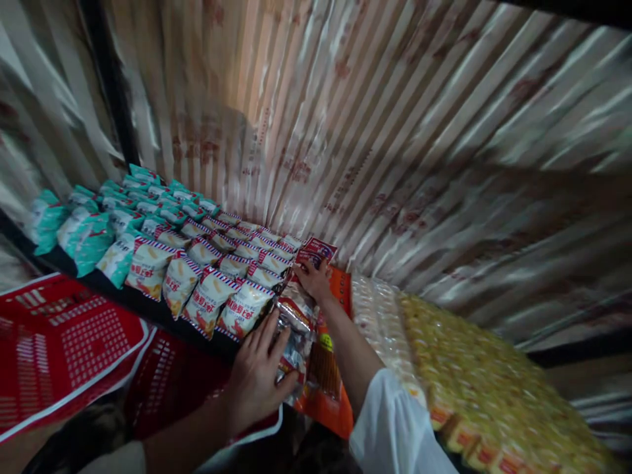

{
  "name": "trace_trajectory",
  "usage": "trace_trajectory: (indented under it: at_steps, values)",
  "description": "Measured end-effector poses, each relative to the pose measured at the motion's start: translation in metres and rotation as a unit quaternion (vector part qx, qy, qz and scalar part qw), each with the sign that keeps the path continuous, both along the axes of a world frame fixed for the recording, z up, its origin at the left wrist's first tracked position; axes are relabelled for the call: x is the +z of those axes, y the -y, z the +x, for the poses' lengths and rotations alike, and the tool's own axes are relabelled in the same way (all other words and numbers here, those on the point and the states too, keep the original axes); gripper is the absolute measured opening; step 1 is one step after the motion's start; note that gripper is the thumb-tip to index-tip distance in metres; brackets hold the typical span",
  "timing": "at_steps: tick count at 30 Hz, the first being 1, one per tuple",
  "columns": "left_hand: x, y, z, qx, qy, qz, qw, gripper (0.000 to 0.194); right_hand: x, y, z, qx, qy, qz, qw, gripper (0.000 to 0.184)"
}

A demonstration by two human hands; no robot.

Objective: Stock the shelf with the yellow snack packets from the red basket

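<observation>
My left hand lies with fingers stretched and thumb apart at the near end of a row of shiny packets. Its fingertips touch the edge of a clear and silver packet. Farther back in that row, my right hand rests on a dark red packet, its fingers spread over the surface. An orange bag with brown sticks showing through a window lies under my right forearm. White snack bags with red and blue striped edges stand in rows just left of my hands.
Turquoise snack bags fill the shelf's left end. To the right are clear-wrapped pale packs and a broad stack of yellow packs. Red plastic baskets sit below the shelf's front edge. Pleated printed wrapping rises behind.
</observation>
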State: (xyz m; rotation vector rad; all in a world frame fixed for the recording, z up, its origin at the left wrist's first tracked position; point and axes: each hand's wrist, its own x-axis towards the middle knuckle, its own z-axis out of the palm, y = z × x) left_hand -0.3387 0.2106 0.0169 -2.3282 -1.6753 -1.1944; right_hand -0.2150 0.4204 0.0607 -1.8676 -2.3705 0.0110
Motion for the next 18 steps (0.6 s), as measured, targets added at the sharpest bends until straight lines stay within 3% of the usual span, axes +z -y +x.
trace_trajectory:
  at_steps: [2, 7, 11, 15, 18]
  values:
    - [0.000, -0.001, -0.003, 0.003, 0.017, -0.001, 1.000, 0.056, 0.001, 0.000, 0.001, 0.036, 0.013, -0.022, 0.999, 0.037]
    - [0.009, -0.013, -0.017, 0.002, 0.084, -0.003, 0.996, 0.047, 0.004, 0.002, 0.004, 0.040, 0.036, -0.011, 0.998, 0.038]
    - [0.039, -0.042, -0.020, 0.031, 0.167, -0.035, 0.985, 0.037, 0.006, 0.005, 0.007, 0.073, 0.043, -0.012, 0.996, 0.036]
    - [0.075, -0.083, -0.010, -0.036, 0.142, -0.161, 0.976, 0.034, 0.007, 0.007, 0.010, 0.060, 0.020, -0.007, 0.998, 0.037]
    - [0.088, -0.109, -0.002, -0.031, 0.104, -0.228, 0.968, 0.037, 0.008, 0.007, 0.009, 0.051, 0.011, -0.006, 0.999, 0.036]
